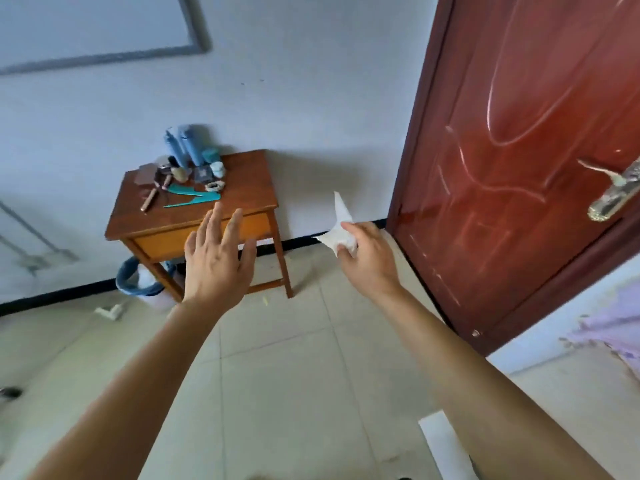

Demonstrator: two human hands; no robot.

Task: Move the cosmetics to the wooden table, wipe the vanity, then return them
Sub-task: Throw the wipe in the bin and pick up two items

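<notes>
Cosmetics (pixel 187 168) on wooden table (pixel 242 188), labels blurred; left hand (pixel 214 268) grip spread wide; right hand (pixel 370 261) clutches tissue (pixel 337 233).

1. I see a wooden table (pixel 242 183) with a smooth, warm varnish.
2. The door (pixel 519 150) is glossy reddish-brown; its handle (pixel 611 194) is shiny metal.
3. My right hand (pixel 367 261) holds crumpled white paper tissue (pixel 334 237).
4. The floor tiles (pixel 294 358) look smooth and pale.

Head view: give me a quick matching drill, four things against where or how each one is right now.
Things: 1 left hand; 2 right hand; 3 cosmetics; 4 waste bin.
States: A on the wooden table; B on the floor beside the table; C open, holding nothing; D holding a white tissue.
Pairs: 1-C; 2-D; 3-A; 4-B.
</notes>
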